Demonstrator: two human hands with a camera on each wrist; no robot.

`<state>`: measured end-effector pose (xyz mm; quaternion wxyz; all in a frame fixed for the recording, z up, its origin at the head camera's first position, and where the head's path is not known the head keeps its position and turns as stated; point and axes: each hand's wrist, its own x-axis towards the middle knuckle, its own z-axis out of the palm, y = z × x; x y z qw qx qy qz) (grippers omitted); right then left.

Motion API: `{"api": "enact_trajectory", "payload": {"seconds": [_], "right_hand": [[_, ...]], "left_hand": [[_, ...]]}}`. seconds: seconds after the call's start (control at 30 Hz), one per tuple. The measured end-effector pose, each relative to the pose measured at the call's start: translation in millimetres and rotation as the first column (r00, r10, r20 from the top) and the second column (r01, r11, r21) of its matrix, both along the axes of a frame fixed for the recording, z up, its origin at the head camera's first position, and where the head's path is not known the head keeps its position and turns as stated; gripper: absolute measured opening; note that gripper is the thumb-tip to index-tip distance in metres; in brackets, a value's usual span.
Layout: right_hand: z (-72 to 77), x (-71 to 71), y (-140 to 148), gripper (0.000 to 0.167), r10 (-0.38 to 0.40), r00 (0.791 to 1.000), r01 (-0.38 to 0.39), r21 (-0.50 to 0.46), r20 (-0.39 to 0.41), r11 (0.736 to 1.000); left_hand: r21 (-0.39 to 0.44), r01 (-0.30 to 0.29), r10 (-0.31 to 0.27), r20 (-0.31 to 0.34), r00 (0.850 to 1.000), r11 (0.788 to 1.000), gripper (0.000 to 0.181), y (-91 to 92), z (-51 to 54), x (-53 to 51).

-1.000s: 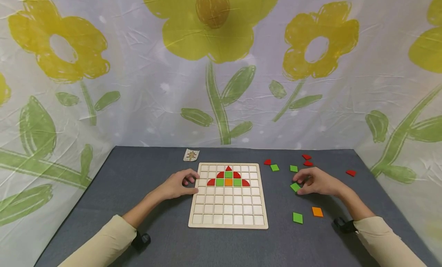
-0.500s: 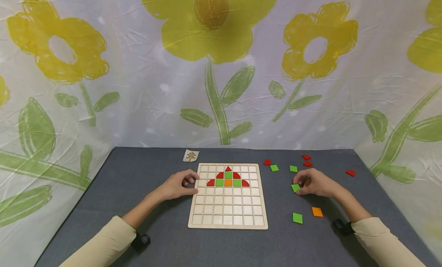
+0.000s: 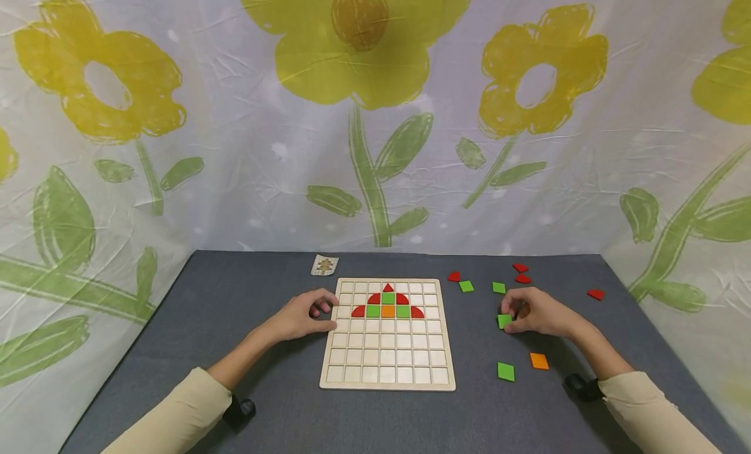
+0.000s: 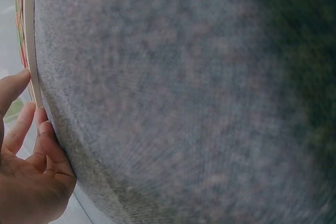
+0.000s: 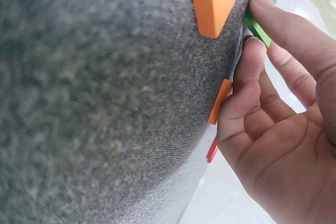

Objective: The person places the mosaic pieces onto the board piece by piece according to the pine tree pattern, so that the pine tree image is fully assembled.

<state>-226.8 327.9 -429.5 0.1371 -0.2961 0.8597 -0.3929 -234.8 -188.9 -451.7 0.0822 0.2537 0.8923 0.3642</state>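
A pale wooden grid board (image 3: 387, 357) lies flat on the table, with red, green and orange tiles set in its upper rows. At the board's left edge, my left hand (image 3: 306, 315) rests its thumb and fingertips against the side. The left wrist view shows this hand (image 4: 37, 174) touching the board's rim (image 4: 30, 30). My right hand (image 3: 541, 312), right of the board, pinches a green square tile (image 3: 504, 321) between thumb and fingers. The green tile (image 5: 258, 29) appears partly covered by the thumb in the right wrist view.
Loose green tiles (image 3: 506, 371) and an orange tile (image 3: 539, 361) lie near my right hand. Several red pieces (image 3: 596, 295) are scattered farther back. A small patterned card (image 3: 324, 265) lies behind the board. Another orange tile (image 5: 220, 101) shows beside my right fingers.
The green tile in my right hand has turned so its edges sit squarer, and it has shifted slightly right with the fingertips. My left hand stays at the board's edge.
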Motion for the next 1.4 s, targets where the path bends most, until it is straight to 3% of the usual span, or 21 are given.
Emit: {"api": "enact_trajectory", "payload": {"seconds": [0.63, 0.83, 1.4], "right_hand": [[-3.4, 0.3, -3.8, 0.014, 0.013, 0.999, -0.015, -0.071, -0.034, 0.997], [-1.4, -2.6, -13.0, 0.015, 0.007, 1.0, -0.005, -0.102, 0.016, 0.995], [2.7, -8.4, -47.2, 0.015, 0.028, 0.999, -0.025, -0.151, 0.017, 0.988]], "left_hand": [[0.01, -0.001, 0.001, 0.01, 1.0, 1.0, 0.039, -0.6, -2.3, -1.0], [0.014, 0.004, -0.004, 0.001, 1.0, 1.0, 0.038, -1.0, -3.6, -1.7], [0.004, 0.0, 0.0, -0.01, 1.0, 1.0, 0.037, -0.7, -4.0, -1.4]]}}
